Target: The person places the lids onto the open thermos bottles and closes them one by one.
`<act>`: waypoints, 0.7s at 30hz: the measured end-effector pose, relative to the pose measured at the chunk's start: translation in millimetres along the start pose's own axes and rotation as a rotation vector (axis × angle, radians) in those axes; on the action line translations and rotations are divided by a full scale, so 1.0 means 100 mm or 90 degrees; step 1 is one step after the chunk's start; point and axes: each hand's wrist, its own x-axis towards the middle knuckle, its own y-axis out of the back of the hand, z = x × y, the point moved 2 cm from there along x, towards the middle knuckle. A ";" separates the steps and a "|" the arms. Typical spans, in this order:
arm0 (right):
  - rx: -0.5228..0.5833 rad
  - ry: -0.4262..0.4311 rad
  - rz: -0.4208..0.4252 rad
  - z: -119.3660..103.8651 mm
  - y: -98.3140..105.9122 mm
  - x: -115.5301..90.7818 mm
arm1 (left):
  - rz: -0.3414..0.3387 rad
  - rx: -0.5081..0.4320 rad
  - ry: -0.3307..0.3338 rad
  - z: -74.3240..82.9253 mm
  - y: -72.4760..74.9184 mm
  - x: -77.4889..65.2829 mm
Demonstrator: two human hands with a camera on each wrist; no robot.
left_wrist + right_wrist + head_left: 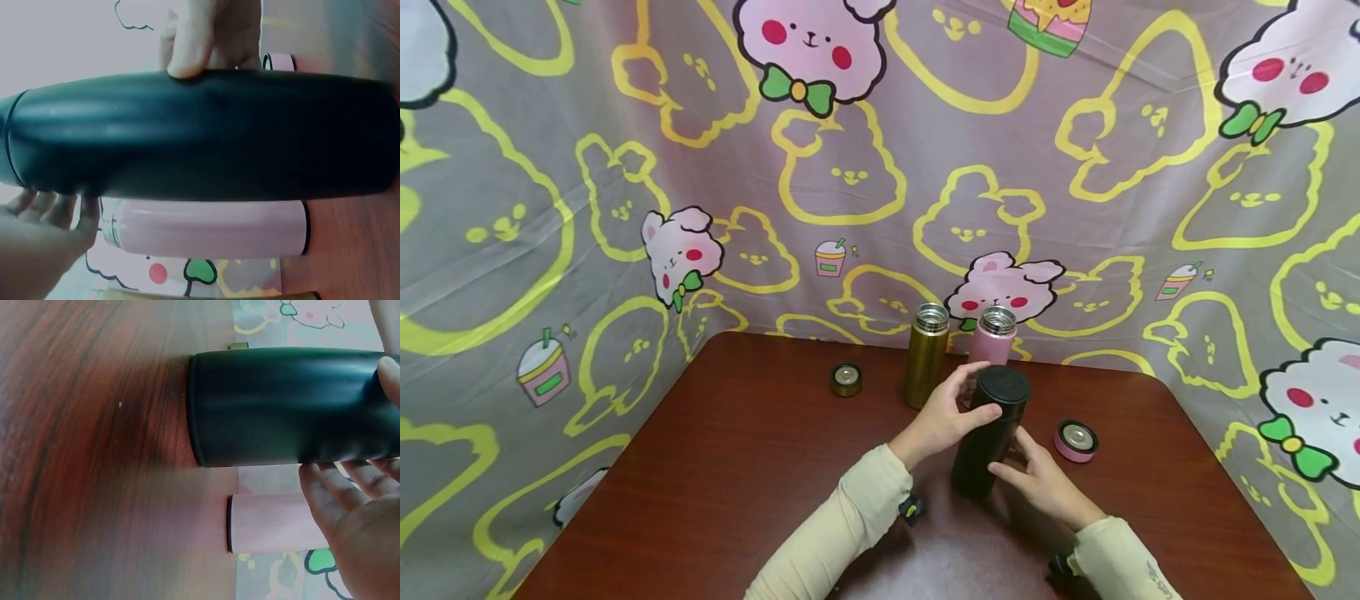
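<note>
A tall black thermos bottle (987,454), its black lid (1004,385) on top, stands upright between both hands at the front of the table. My left hand (951,415) grips it high up, around the seam below the lid, with the thumb across the near side. Lower down, my right hand (1047,482) holds the body from the right, thumb in front and fingers behind. The left wrist view shows the smooth black body (219,134) with fingers on both sides. In the right wrist view the bottle's base (197,409) is close to the wood surface.
Behind stand a gold thermos (925,367) and a pink thermos (992,343), both with uncovered steel mouths. A gold lid (846,380) lies to the left and a pink lid (1076,442) to the right on the brown table (737,467). Patterned cloth (850,192) hangs around the table.
</note>
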 end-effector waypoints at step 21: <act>0.013 -0.007 -0.013 -0.08 0.02 0.01 | -0.015 0.031 0.032 0.02 0.01 0.10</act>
